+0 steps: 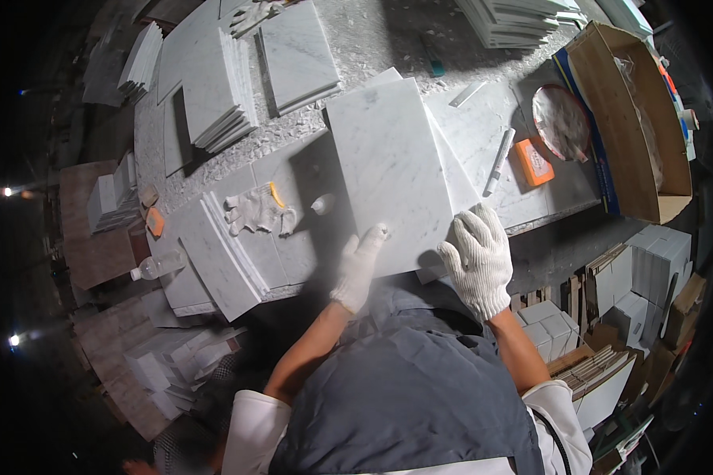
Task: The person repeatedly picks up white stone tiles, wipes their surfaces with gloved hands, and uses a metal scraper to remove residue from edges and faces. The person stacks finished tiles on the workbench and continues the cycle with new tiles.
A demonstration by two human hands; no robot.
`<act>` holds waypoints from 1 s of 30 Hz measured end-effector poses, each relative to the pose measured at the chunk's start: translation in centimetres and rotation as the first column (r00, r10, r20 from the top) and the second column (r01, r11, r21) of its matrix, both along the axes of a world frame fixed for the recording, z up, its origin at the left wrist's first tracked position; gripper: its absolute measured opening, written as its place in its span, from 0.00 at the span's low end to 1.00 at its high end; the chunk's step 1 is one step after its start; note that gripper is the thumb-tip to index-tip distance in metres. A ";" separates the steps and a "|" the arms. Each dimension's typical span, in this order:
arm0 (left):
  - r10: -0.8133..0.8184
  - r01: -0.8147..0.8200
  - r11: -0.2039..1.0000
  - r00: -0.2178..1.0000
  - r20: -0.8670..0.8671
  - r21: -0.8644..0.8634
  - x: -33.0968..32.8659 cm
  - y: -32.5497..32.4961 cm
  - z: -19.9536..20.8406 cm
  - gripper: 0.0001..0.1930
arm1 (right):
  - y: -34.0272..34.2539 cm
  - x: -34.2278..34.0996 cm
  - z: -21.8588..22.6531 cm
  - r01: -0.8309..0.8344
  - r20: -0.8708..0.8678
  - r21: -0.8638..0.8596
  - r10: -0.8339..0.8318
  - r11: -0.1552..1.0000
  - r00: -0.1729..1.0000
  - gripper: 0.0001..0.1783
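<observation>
Tile stack is lying at left, loose glove is resting near it, left hand is grasping a marble slab's near-left edge mid-table, slab is overlapping a lower slab, right hand is curling at its right edge, grip unclear, marker is lying beyond.

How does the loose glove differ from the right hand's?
The loose glove lies empty; the glove on the right hand is filled, fingers bent. The loose glove shows a yellow strip; the worn one's cuff is white. The loose glove lies left of the marble tile, the worn one by its right edge. Both look whitish.
</observation>
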State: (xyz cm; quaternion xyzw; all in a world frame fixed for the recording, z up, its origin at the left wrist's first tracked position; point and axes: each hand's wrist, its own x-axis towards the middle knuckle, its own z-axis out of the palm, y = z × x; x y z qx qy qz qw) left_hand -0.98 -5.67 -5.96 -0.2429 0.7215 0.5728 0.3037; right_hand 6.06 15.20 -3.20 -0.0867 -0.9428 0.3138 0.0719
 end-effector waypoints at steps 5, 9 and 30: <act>0.064 -0.063 0.998 0.998 -0.016 0.013 0.8 -0.2 0.2 0.25 | -0.5 0.2 0.7 0.063 0.061 -0.083 -0.058 0.995 0.996 0.24; 0.129 -0.122 0.989 0.988 -0.085 0.080 0.9 -0.1 1.2 0.26 | -0.8 0.4 1.2 0.097 0.114 -0.114 -0.084 0.989 0.990 0.24; 0.109 -0.099 0.991 0.987 -0.119 0.090 -1.8 -2.8 6.2 0.23 | -4.1 -4.7 3.1 0.457 0.494 -0.825 0.029 0.333 0.869 0.20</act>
